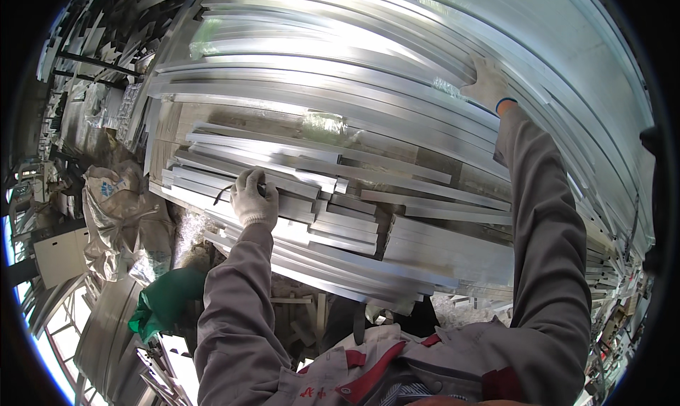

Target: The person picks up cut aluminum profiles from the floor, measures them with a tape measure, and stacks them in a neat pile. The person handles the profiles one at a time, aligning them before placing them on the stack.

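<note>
Long silvery metal strips [326,87] lie side by side across the bench, bending with the lens. Over them reaches my right hand [487,86] in a pale glove with an orange and blue cuff, its fingers stretched out onto the strips at the far right. Nearer to me, my left hand [253,199], also in a pale glove, is closed above a pile of shorter metal bars [347,225]. Something small and dark shows at its fingers, with a thin black loop [222,193] beside it; its kind I cannot make out.
A wide metal sheet [581,59] lies at the far right. Left of the bench are a bulging woven sack [124,215], a green bag [170,300] and heaped metal offcuts [106,38]. More bar ends [609,275] stick out at the right.
</note>
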{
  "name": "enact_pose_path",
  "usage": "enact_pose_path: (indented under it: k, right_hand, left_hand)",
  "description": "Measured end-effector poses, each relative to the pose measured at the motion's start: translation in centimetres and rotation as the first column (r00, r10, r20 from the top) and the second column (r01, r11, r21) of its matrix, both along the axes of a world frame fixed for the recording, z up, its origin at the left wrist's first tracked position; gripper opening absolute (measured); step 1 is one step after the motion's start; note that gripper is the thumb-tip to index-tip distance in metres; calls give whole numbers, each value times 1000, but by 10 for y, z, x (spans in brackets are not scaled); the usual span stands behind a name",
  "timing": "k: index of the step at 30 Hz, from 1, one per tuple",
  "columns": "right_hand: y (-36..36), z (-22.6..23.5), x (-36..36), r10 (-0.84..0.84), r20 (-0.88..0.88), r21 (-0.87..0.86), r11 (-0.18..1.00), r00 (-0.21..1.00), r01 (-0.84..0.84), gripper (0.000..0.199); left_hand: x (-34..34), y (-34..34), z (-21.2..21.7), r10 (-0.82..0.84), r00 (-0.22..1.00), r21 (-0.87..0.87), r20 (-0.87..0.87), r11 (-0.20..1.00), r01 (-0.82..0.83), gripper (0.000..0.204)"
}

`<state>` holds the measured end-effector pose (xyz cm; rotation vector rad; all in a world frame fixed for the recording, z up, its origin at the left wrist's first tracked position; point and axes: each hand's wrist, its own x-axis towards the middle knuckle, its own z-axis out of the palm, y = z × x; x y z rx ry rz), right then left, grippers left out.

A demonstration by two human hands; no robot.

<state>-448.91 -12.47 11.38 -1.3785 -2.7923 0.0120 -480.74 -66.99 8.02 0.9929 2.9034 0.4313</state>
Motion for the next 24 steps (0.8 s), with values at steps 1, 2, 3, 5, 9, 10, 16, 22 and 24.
enact_pose_path:
  k: [1, 2, 3, 5, 9, 10, 16, 22, 24]
  right_hand:
    - [0, 1, -1, 0, 3, 3, 1000, 1000, 0, 95]
    - [1, 2, -2, 5, 5, -18, 1000, 1000, -5, 90]
    - [1, 3, -3, 4, 21, -51, 999, 1000, -3, 85]
    - [2, 6, -4, 14, 22, -84, 996, 1000, -12, 76]
    - [-1, 9, -3, 60, -45, -57, 996, 997, -63, 64]
    - [-2, 10, -3, 62, -45, -53, 997, 997, -64, 62]
    - [-19, 34, 10, 25, -134, -218, 974, 991, -54, 55]
    - [-75, 38, 52, 26, -148, -243, 968, 989, -62, 52]
    - [-95, 31, 68, 18, -108, -309, 950, 994, -51, 61]
  left_hand:
    - [0, 0, 0, 3, 1000, -13, -9, 1000, -3, 34]
    - [0, 0, 0, -3, 1000, -9, -4, 1000, 3, 34]
    - [0, 0, 1, -2, 1000, -14, -2, 1000, 2, 34]
    - [0, 0, 2, 3, 1000, -19, 4, 1000, -3, 35]
    - [2, 0, 3, 19, 999, -26, 26, 999, -19, 37]
    - [2, 0, 3, 21, 1000, -25, 15, 999, -20, 37]
    - [2, -1, 2, 14, 1000, 11, 1, 1000, -14, 38]
    - [1, -1, 1, 15, 1000, -1, 5, 1000, -15, 41]
    - [1, -1, 1, 25, 1000, -1, 10, 1000, -25, 42]
